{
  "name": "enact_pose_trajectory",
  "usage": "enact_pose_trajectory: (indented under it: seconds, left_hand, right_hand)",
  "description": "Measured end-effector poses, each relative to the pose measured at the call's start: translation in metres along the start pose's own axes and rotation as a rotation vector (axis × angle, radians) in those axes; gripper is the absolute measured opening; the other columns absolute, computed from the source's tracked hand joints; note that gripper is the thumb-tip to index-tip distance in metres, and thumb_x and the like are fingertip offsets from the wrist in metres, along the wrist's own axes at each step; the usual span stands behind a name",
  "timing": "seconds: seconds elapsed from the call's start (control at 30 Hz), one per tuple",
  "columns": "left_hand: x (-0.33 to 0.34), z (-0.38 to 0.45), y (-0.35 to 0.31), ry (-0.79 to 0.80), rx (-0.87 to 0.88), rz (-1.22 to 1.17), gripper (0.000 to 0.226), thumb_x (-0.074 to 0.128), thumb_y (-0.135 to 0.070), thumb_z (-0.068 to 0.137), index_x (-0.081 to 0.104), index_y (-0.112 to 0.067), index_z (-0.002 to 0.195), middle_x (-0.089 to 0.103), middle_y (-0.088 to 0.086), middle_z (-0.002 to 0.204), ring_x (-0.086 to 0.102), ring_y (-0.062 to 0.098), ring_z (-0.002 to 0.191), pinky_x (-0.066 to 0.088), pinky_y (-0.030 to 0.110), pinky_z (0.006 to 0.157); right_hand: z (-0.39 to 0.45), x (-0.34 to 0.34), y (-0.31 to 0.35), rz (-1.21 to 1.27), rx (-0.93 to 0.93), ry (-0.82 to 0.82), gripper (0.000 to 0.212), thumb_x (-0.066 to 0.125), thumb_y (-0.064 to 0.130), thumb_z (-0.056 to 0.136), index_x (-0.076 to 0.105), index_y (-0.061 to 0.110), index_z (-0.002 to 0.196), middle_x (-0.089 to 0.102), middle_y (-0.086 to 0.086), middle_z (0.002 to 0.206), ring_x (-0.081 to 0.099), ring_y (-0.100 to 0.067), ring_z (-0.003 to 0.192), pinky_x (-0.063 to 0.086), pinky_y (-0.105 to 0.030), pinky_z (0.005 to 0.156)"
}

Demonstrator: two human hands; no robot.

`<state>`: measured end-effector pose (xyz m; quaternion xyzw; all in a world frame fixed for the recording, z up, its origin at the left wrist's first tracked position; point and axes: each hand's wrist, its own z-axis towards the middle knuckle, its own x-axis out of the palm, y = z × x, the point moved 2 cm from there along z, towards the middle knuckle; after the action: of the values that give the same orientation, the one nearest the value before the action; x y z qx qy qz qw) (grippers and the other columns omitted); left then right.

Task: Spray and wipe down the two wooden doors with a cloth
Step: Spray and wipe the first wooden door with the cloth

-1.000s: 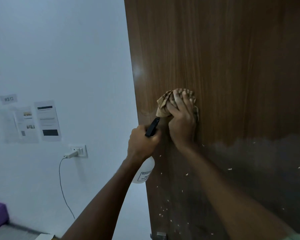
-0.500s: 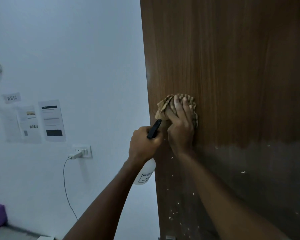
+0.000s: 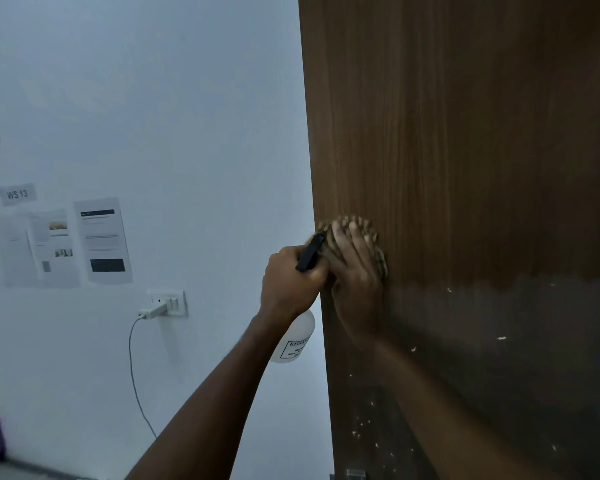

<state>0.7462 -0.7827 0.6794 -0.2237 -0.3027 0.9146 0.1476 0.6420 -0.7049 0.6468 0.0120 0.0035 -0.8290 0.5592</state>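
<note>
Two hands raised against a wooden door (image 3: 465, 150), seen from the head camera. Right hand (image 3: 355, 271) laid over a crumpled tan cloth (image 3: 378, 251), fingers spread and pressing it flat to the door close to the door's left edge; cloth showing around the fingertips at 12 o'clock and along the hand's 3 o'clock side. Left hand (image 3: 291, 282) at 9 o'clock of the right hand, touching or nearly touching it, clenched around the neck of a spray bottle (image 3: 297, 337); black nozzle (image 3: 310, 252) angled toward 1 o'clock, pale bottle body hanging below the fist at 6 o'clock, in front of the wall (image 3: 153, 98). Door's upper part warm brown, lower part darker and duller, dotted with pale specks (image 3: 501, 338). At 9 o'clock of the hands, printed sheets (image 3: 103, 240) and a "WS 13" label (image 3: 17, 194) stuck on the wall; at 8 o'clock a socket (image 3: 168, 302) with a plug and cable (image 3: 136, 375) trailing toward 6 o'clock.
</note>
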Motion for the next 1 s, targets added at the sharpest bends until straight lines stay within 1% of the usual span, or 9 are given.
enact_pose_trajectory:
  seconds: [0.1,0.2,0.3,0.47,0.53,0.6,0.73,0.87,1.0]
  left_hand:
    - [-0.005,-0.002,0.007,0.022,0.001,-0.007,0.04,0.059,-0.034,0.09,0.055,-0.003,0.066,0.05,0.0,0.048,0.049,0.013,0.04,0.034,0.03,0.046]
    - [-0.005,-0.003,0.017,0.026,-0.016,-0.001,0.043,0.057,-0.041,0.086,0.059,-0.001,0.072,0.056,0.016,0.059,0.044,0.021,0.047,0.037,0.037,0.051]
    - [0.0,-0.005,0.026,0.021,-0.021,-0.008,0.041,0.057,-0.038,0.086,0.057,0.0,0.071,0.052,0.018,0.06,0.036,0.017,0.049,0.032,0.037,0.054]
    - [0.001,-0.017,0.036,0.067,-0.04,-0.044,0.043,0.059,-0.039,0.09,0.058,-0.005,0.064,0.055,0.004,0.051,0.039,0.012,0.046,0.032,0.031,0.052]
    - [0.0,-0.022,0.042,0.089,-0.047,-0.062,0.043,0.062,-0.032,0.095,0.054,-0.012,0.058,0.051,-0.002,0.047,0.039,0.007,0.043,0.031,0.025,0.051]
    - [0.003,-0.028,0.051,0.11,-0.044,-0.031,0.042,0.061,-0.036,0.092,0.052,-0.011,0.06,0.046,0.005,0.049,0.035,0.013,0.047,0.03,0.031,0.053]
    - [0.017,-0.046,0.064,0.24,-0.028,0.104,0.04,0.064,-0.03,0.097,0.051,-0.026,0.059,0.047,-0.004,0.052,0.039,0.013,0.046,0.032,0.027,0.052]
    - [0.029,-0.058,0.073,0.285,-0.087,0.28,0.025,0.07,-0.029,0.096,0.066,-0.027,0.071,0.058,-0.003,0.06,0.053,0.018,0.051,0.041,0.024,0.055]
    - [0.033,-0.065,0.076,0.284,-0.076,0.272,0.035,0.069,-0.026,0.093,0.057,-0.029,0.06,0.051,-0.007,0.054,0.046,0.016,0.047,0.034,0.022,0.052]
  right_hand:
    - [-0.04,-0.008,0.004,0.036,-0.043,0.043,0.039,0.037,0.016,0.113,0.07,0.012,0.134,0.051,-0.005,0.155,0.036,-0.03,0.152,0.03,-0.055,0.123]
    - [0.008,0.005,-0.003,0.04,-0.008,0.016,0.047,0.041,-0.005,0.099,0.072,0.012,0.131,0.052,-0.007,0.155,0.036,-0.033,0.151,0.027,-0.054,0.124]
    - [0.051,0.016,-0.003,0.0,0.05,-0.019,0.044,0.042,0.0,0.099,0.075,0.014,0.125,0.054,-0.008,0.153,0.038,-0.033,0.15,0.026,-0.05,0.125]
    - [-0.036,0.007,0.001,0.008,-0.059,0.079,0.043,0.032,0.014,0.113,0.069,0.011,0.134,0.049,-0.008,0.157,0.032,-0.034,0.153,0.027,-0.058,0.123]
    - [-0.061,0.003,-0.006,-0.002,-0.085,0.131,0.046,0.029,0.015,0.113,0.072,0.011,0.13,0.052,-0.007,0.155,0.038,-0.034,0.15,0.034,-0.06,0.117]
    - [-0.047,0.001,-0.013,-0.038,-0.032,0.082,0.04,0.037,0.011,0.111,0.077,0.015,0.118,0.06,-0.004,0.147,0.052,-0.036,0.136,0.044,-0.057,0.105]
    - [0.009,-0.006,-0.021,-0.128,0.19,-0.055,0.041,0.053,-0.002,0.095,0.076,0.023,0.117,0.063,-0.004,0.136,0.053,-0.033,0.118,0.042,-0.046,0.09]
    - [0.013,-0.008,-0.025,-0.165,0.169,-0.002,0.044,0.058,-0.001,0.092,0.073,0.027,0.122,0.057,-0.003,0.141,0.049,-0.03,0.124,0.04,-0.049,0.097]
    - [-0.009,-0.008,-0.022,-0.287,0.126,0.098,0.036,0.058,0.022,0.098,0.066,0.033,0.132,0.047,0.001,0.155,0.041,-0.029,0.142,0.03,-0.052,0.108]
